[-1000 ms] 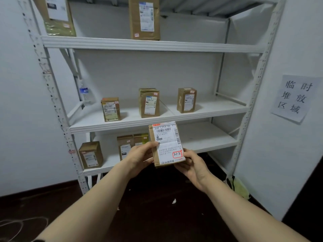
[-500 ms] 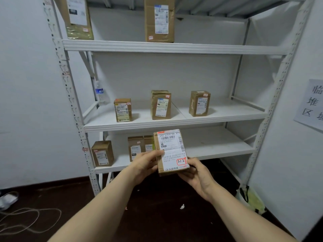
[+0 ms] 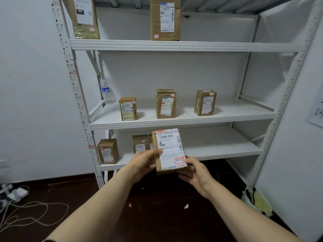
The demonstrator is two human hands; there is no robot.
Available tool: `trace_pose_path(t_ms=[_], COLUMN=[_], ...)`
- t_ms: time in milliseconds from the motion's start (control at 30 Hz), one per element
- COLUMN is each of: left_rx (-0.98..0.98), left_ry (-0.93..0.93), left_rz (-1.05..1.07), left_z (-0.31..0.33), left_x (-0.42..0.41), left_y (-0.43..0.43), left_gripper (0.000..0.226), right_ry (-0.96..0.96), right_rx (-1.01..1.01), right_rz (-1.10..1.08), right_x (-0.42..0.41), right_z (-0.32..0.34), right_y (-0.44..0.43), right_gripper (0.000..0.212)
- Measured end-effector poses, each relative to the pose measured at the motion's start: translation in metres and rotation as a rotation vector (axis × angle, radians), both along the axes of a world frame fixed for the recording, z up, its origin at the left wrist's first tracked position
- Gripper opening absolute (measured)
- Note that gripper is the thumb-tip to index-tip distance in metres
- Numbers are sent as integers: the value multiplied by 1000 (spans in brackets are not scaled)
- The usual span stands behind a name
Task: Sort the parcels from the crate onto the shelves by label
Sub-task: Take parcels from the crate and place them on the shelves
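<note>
We see dim, cool, even light, with soft shadows under the shelves (image 3: pixel 174 46). Our wide lens bows the uprights (image 3: pixel 77 95) outward near the edges. The floor (image 3: pixel 157 224) is dark and the centre sharp.

A brown cardboard parcel (image 3: pixel 157 167) at mid-frame is carrying a white label (image 3: pixel 170 149) printed with black barcodes, an orange-red strip along its top edge and a red-outlined box at its five o'clock corner. Behind it, white steel shelves (image 3: pixel 174 46) are displaying more brown parcels (image 3: pixel 166 103) with white labels. At ten o'clock a clear bottle (image 3: pixel 106 92) is showing a blue band; at four o'clock a yellow-green bag (image 3: pixel 258 201) is glowing against the dark brown floor (image 3: pixel 157 215).
</note>
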State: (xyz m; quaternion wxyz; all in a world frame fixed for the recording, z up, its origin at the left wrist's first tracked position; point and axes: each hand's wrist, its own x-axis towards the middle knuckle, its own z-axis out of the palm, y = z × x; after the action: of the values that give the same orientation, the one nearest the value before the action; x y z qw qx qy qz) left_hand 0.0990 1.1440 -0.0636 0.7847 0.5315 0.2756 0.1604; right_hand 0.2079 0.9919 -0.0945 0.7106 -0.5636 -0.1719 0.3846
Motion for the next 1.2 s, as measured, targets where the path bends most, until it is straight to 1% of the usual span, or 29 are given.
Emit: trace_pose_path(t_ms=[200, 467, 633, 767, 900, 1033, 1200], left_rx=[2, -10, 1, 6, 6, -7, -3], left_ry=[2, 18, 21, 12, 10, 7, 32], left_rz=[30, 70, 64, 83, 82, 89, 69], left_z=[-3, -2, -1, -2, -2, -5, -12], left_x=[-6, -17, -23, -26, -29, -32, -35], left_y=[2, 1, -2, -1, -2, -2, -1], left_gripper=[22, 28, 23, 23, 18, 18, 31], right_ry=[-5, -2, 19, 31, 33, 32, 16], right_rx=[6, 2, 5, 22, 22, 8, -22], right_rz=[12, 47, 32, 28, 35, 54, 77], right_x=[-2, -8, -9, -13, -17, -18, -18], right_z=[-2, -3, -6, -3, -4, -7, -11], right_y=[2, 5, 7, 7, 7, 7, 6], right_gripper=[19, 23, 26, 23, 21, 24, 20])
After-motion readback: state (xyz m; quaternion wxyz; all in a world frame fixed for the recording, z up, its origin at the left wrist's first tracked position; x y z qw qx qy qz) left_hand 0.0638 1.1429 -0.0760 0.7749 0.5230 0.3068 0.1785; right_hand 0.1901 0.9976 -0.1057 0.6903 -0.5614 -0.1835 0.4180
